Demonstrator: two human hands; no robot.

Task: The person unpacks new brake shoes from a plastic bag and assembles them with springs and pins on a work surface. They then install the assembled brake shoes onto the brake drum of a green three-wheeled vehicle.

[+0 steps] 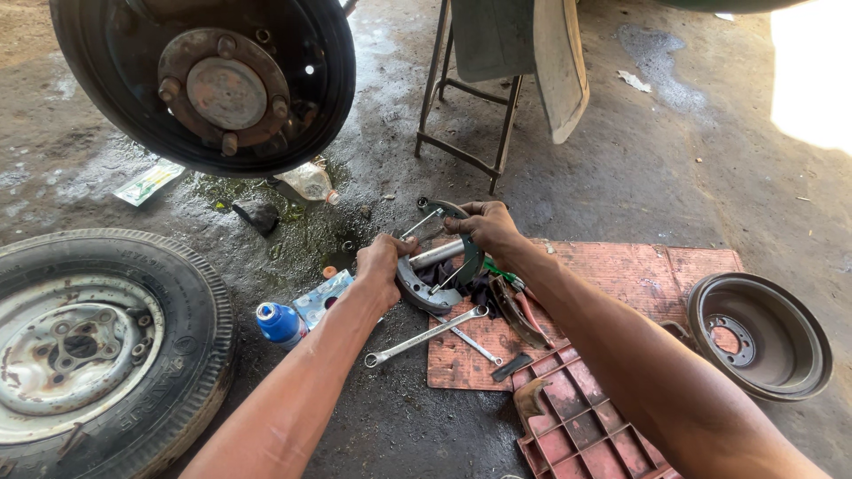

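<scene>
Both hands are working on a brake shoe assembly (441, 266) held just above the far-left corner of a red mat (621, 275) on the oily concrete floor. The left hand (382, 264) is gripping the lower, near shoe with its fingers clenched around the rim, while the right hand (486, 226) is grasping the top of the far shoe, fingers curled over its edge.

Judging by how things lie, the teardown is already well along: the wheel (84, 346) is lying flat at the near left, the brake drum (759, 335) is sitting off on the right, and the bare hub (224, 89) is hanging exposed at the far left. The shoes are off the hub and joined as a pair; fitting them back, then the drum and wheel, appears to be what is left.

The assembly is looking like two curved grey metal shoes facing each other, with a pale cylinder bridging them and thin springs crossing the gap, though whether every spring is hooked is hard to tell from this angle. A long spanner (424, 337) is lying just near of it, with a blue bottle (279, 323) to its left.
</scene>
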